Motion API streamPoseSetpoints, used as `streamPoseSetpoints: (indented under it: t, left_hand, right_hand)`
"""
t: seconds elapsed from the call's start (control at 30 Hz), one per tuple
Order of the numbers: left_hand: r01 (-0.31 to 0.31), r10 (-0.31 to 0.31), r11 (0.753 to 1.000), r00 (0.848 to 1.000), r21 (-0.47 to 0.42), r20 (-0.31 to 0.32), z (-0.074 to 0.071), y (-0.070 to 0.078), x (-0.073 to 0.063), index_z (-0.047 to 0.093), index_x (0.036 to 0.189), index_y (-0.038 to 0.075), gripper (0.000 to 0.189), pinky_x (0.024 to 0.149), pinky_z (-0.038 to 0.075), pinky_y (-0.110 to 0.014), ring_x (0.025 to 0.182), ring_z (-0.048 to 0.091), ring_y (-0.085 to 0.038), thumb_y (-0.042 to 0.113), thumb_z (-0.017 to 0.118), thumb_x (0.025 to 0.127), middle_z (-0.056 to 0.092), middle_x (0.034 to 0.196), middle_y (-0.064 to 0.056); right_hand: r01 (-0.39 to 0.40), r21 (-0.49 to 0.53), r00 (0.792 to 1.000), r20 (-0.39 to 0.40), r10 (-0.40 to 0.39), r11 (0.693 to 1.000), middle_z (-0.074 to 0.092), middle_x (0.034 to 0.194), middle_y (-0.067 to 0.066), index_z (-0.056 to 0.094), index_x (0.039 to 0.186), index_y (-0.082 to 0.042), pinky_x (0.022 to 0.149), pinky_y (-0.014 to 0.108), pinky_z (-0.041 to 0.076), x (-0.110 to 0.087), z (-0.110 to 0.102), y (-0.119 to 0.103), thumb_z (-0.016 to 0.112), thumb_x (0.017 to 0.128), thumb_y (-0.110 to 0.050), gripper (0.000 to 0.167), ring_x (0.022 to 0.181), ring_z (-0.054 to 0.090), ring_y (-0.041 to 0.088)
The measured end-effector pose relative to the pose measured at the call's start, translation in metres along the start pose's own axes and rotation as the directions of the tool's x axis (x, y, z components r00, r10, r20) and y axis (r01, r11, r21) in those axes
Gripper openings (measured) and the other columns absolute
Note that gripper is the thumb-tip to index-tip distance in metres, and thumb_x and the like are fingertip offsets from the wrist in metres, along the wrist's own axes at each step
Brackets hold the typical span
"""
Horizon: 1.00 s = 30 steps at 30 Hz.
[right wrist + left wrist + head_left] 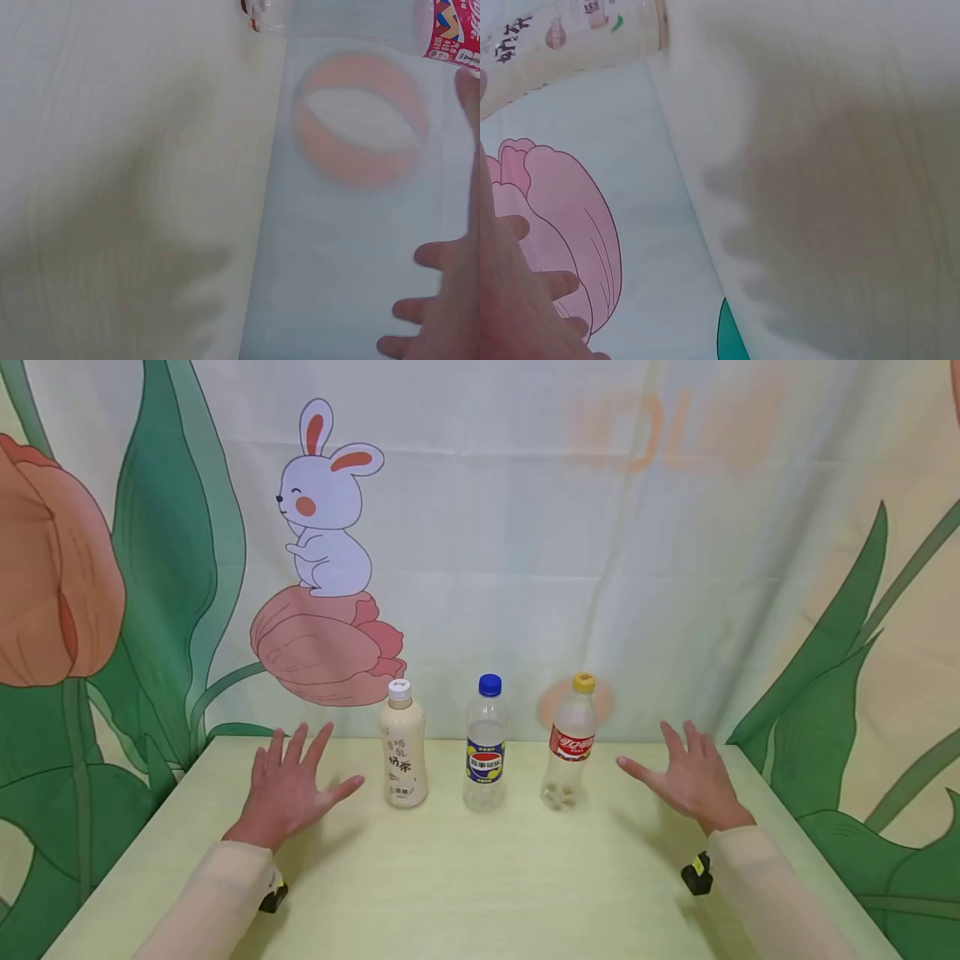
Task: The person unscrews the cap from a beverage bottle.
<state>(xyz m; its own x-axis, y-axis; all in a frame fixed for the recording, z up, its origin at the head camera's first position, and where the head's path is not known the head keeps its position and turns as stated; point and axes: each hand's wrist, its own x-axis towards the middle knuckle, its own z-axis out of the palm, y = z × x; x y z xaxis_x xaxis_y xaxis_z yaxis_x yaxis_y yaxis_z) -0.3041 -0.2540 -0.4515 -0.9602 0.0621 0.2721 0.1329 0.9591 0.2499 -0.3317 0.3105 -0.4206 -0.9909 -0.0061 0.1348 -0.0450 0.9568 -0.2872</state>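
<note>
Three bottles stand upright in a row near the back of the table. On the left is a cream-coloured milk tea bottle with a white cap. The middle one is a clear bottle with a blue cap and blue label; at the right is a clear bottle with a yellow cap and red label. My left hand, fingers spread, hovers left of the milk tea bottle, holding nothing. Spread and empty too, my right hand is to the right of the red-labelled bottle.
A pale wood-grain table lies under the hands. Close behind the bottles hangs a curtain printed with a rabbit, tulips and leaves. Small black devices are worn at the left wrist and right wrist.
</note>
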Motion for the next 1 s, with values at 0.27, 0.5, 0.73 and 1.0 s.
streamPoseSetpoints:
  t: [0.27,0.5,0.73,1.0]
  left_hand:
    - [-0.06,0.056,0.995,0.997,-0.085,-0.05,0.0,0.005,-0.009,0.028,0.161,0.008,0.095,0.121,0.02,-0.071,0.148,0.024,-0.055,0.071,0.052,0.094,0.034,0.159,-0.029]
    - [-0.076,0.065,0.983,0.995,-0.17,-0.069,0.0,0.014,-0.02,0.037,0.155,0.003,0.088,0.118,0.035,-0.065,0.144,0.039,-0.045,0.066,0.056,0.096,0.043,0.156,-0.022]
    - [-0.082,0.058,0.972,0.992,-0.221,-0.109,0.004,0.027,-0.031,0.044,0.152,0.005,0.084,0.113,0.043,-0.061,0.139,0.048,-0.041,0.062,0.065,0.093,0.051,0.15,-0.019]
    - [-0.15,0.106,0.953,0.979,-0.265,-0.172,0.006,0.043,-0.038,0.055,0.143,0.003,0.069,0.105,0.052,-0.056,0.126,0.063,-0.036,0.045,0.076,0.091,0.065,0.137,-0.017]
  right_hand:
    - [0.037,0.132,0.999,-0.028,-0.033,0.991,0.018,0.167,0.027,0.025,0.161,-0.005,0.112,0.077,0.031,-0.009,0.004,-0.002,0.051,0.085,-0.085,0.113,0.152,0.02,0.05]
    - [0.102,0.193,0.993,-0.074,-0.089,0.976,0.034,0.161,0.025,0.037,0.155,-0.004,0.117,0.07,0.031,-0.02,0.008,-0.008,0.05,0.096,-0.072,0.091,0.148,0.031,0.047]
    - [0.107,0.251,0.992,-0.098,-0.085,0.962,0.045,0.155,0.023,0.045,0.15,-0.003,0.116,0.067,0.036,-0.035,0.01,-0.025,0.051,0.098,-0.068,0.083,0.143,0.041,0.045]
    - [0.146,0.344,0.98,-0.177,-0.089,0.928,0.063,0.136,0.019,0.059,0.137,-0.002,0.105,0.058,0.051,-0.046,0.016,-0.04,0.059,0.099,-0.058,0.067,0.123,0.062,0.04]
